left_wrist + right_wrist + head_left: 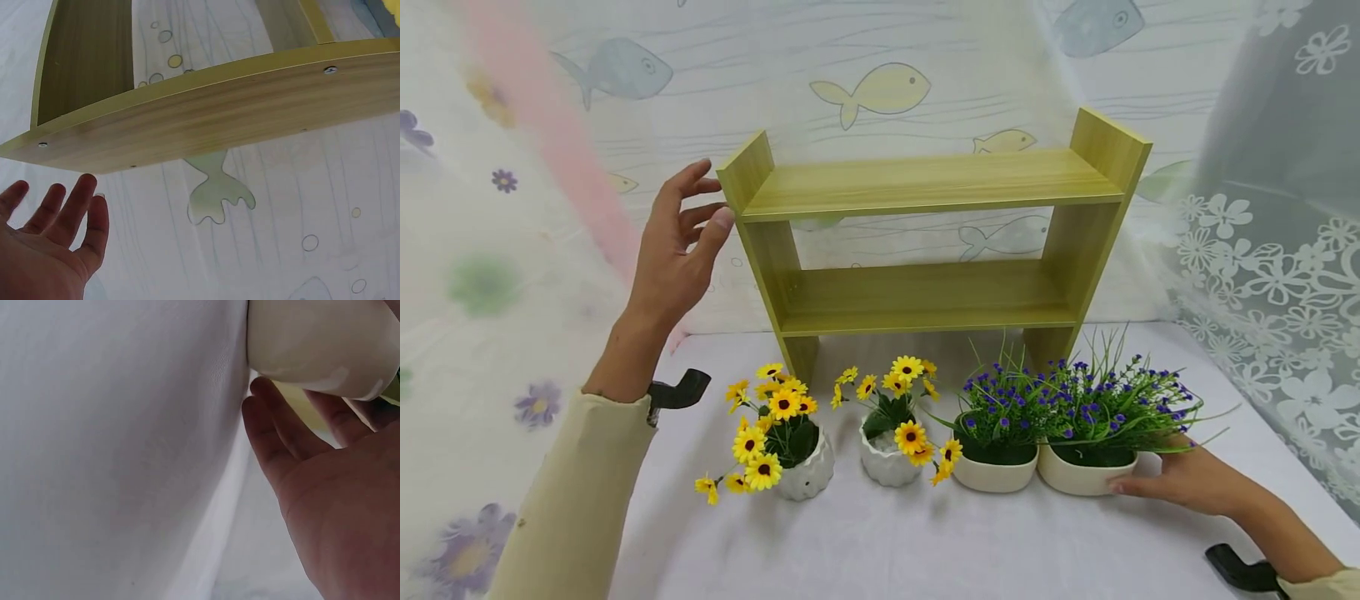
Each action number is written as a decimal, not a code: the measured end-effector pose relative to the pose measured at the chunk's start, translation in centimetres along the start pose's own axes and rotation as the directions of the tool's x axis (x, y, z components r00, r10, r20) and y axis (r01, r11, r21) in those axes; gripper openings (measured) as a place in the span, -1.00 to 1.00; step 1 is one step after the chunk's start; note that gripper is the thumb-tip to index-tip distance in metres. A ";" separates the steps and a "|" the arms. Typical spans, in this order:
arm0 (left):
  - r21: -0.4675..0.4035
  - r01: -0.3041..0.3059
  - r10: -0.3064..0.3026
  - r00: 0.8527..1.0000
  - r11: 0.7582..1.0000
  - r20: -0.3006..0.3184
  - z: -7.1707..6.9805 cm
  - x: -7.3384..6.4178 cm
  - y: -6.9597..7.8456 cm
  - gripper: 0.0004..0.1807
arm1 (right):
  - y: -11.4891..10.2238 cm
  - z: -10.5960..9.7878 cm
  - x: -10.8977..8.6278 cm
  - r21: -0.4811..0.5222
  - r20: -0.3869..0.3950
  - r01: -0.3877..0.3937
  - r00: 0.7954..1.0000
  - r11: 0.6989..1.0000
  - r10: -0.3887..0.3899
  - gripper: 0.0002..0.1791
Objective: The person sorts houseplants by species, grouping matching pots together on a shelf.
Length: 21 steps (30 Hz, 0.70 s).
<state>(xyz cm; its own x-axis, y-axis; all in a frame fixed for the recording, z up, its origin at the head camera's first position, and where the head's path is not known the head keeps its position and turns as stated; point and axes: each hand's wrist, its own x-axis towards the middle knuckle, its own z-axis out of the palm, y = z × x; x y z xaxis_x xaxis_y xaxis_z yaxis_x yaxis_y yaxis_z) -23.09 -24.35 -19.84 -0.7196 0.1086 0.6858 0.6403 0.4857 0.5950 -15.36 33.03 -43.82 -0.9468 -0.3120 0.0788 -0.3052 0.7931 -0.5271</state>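
Observation:
My left hand (673, 250) is raised at the left side panel of a light wood two-tier shelf (932, 185), fingers loosely spread and holding nothing. In the left wrist view its fingertips lie right by the panel's edge. At the right, my right hand (1187, 482) grips the end of a cream oval flower pot (1086, 473), thumb at the front and fingers reaching behind. Purple flowers (1116, 408) and grassy leaves rise from this pot and partly cover the fingers. In the right wrist view, the pot (319, 344) is above the fingers (284, 425).
A matching cream pot (996, 473) of purple flowers stands next to the gripped one. Two white ruffled pots (891, 462) with yellow flowers stand farther left, in front of the shelf. Patterned curtains (880, 87) hang behind the white-covered table (895, 550).

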 end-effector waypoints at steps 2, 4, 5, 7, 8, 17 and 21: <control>-0.014 -0.011 0.011 1.000 1.000 0.004 0.1 0.3 0.1 -0.40 | -0.3 -0.1 0.0 -0.028 0.023 -0.032 0.999 0.999 0.032 0.09; -0.025 -0.029 0.029 1.000 0.999 0.011 0.3 0.7 0.2 -0.40 | -0.4 -0.2 0.0 -0.035 0.025 -0.027 0.999 0.999 0.028 0.11; -0.029 -0.037 0.037 0.999 0.999 0.015 0.4 0.8 0.3 -0.41 | -0.4 -0.2 0.0 -0.041 0.018 -0.022 1.000 0.999 0.023 0.09; -0.040 -0.047 0.048 0.999 0.998 0.021 0.7 1.0 0.2 -0.42 | -0.4 -0.1 0.0 0.007 -0.025 0.022 0.999 1.000 -0.021 0.07; -0.038 -0.053 0.054 0.998 0.998 0.021 0.8 1.2 0.2 -0.44 | -0.4 0.0 0.0 0.029 -0.047 0.042 0.998 0.999 -0.041 0.06; -0.080 -0.037 0.039 0.999 0.996 0.021 1.2 1.7 -0.2 -0.48 | -0.1 0.3 0.0 0.088 -0.129 0.137 0.984 0.987 -0.125 0.07; -0.100 -0.023 0.026 0.999 0.995 0.025 1.1 1.7 -0.2 -0.48 | -0.1 0.0 0.0 0.111 -0.142 0.155 0.980 0.982 -0.139 0.08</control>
<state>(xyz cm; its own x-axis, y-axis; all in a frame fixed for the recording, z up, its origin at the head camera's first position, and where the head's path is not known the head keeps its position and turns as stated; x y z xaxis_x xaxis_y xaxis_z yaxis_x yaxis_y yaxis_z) -24.75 -23.33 -19.27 -0.7092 0.1426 0.6905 0.6807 0.3937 0.6178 -15.35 32.98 -43.78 -0.9001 -0.3417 0.2703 -0.4351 0.6721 -0.5992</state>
